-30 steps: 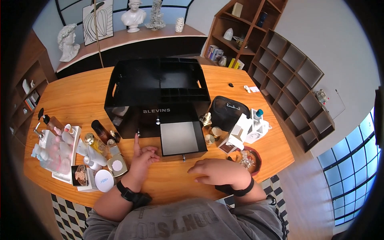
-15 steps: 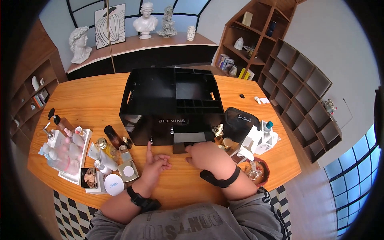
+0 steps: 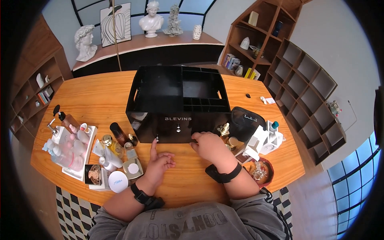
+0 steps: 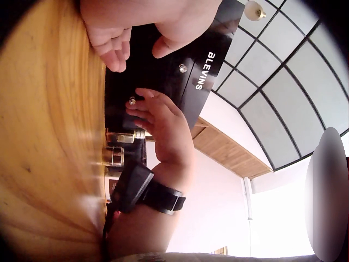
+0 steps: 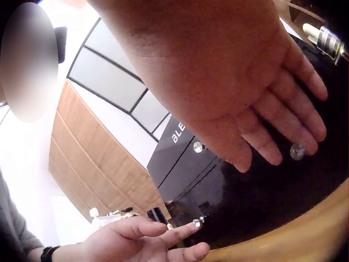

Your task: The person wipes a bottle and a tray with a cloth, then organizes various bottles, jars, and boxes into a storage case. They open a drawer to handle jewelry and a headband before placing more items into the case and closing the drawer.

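A black organizer box (image 3: 150,122) marked BLEVINS stands mid-table, its drawers closed and its top tray divided into compartments. My right hand (image 3: 210,145) presses the front of the lower right drawer with nearly straight fingers, and a clear knob (image 5: 297,151) shows at its fingertips in the right wrist view. My left hand (image 3: 160,163) lies before the box's left half. Its extended index finger reaches the lower left drawer's knob (image 5: 198,222), while the other fingers bend loosely around nothing. Another knob (image 3: 178,128) sits higher, below the lettering.
On the left, a white tray (image 3: 91,140) holds several bottles, with a compact (image 3: 118,182) and more cosmetics beside it. A black pouch (image 3: 247,122), a white carton (image 3: 256,144) and a red-rimmed bowl (image 3: 271,172) of jewellery stand at the right.
The lower right drawer, pulled out a second ago, has slid into the box under my right hand, which moved forward. My left index finger stays by the left knob. The head view has shifted.
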A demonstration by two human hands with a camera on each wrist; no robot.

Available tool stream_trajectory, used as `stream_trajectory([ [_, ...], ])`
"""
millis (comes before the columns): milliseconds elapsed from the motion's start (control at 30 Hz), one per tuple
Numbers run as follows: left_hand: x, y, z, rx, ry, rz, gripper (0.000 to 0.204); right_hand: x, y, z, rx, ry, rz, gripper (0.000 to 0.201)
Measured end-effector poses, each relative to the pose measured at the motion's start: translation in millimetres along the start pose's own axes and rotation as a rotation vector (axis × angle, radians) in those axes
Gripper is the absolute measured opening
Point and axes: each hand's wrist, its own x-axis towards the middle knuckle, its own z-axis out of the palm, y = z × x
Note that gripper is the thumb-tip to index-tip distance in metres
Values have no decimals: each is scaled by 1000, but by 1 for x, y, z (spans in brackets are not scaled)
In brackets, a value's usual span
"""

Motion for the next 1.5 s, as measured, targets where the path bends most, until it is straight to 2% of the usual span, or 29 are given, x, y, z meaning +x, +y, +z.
stream_trajectory([
  [300,2,-1,-2,-84,33,27,74,-1,-1,0,-8,35,-12,27],
  [400,1,-1,0,-123,96,39,62,-1,-1,1,-14,46,-15,26],
  [600,7,-14,-11,-103,205,165,40,-1,0,2,-28,49,-28,25],
  [800,8,-14,-11,-141,215,214,36,-2,-4,0,-85,59,0,25],
  [900,9,-15,-13,-141,210,214,36,-1,-26,-15,-156,154,49,22],
  [1000,8,-15,-11,-154,230,224,35,5,-50,-24,100,310,-164,21],
  [1100,7,-20,-9,-90,226,249,33,9,-63,0,185,303,-418,25],
  [1200,8,-22,-12,-62,181,254,28,6,-65,27,112,268,-395,32],
  [1300,7,-23,-19,14,-86,279,20,7,-63,26,116,231,-399,32],
  [1400,0,-20,-8,338,-480,36,9,1,-61,27,138,151,-456,30],
  [1500,0,-25,-6,691,-833,93,8,-5,-66,17,120,6,-490,28],
])
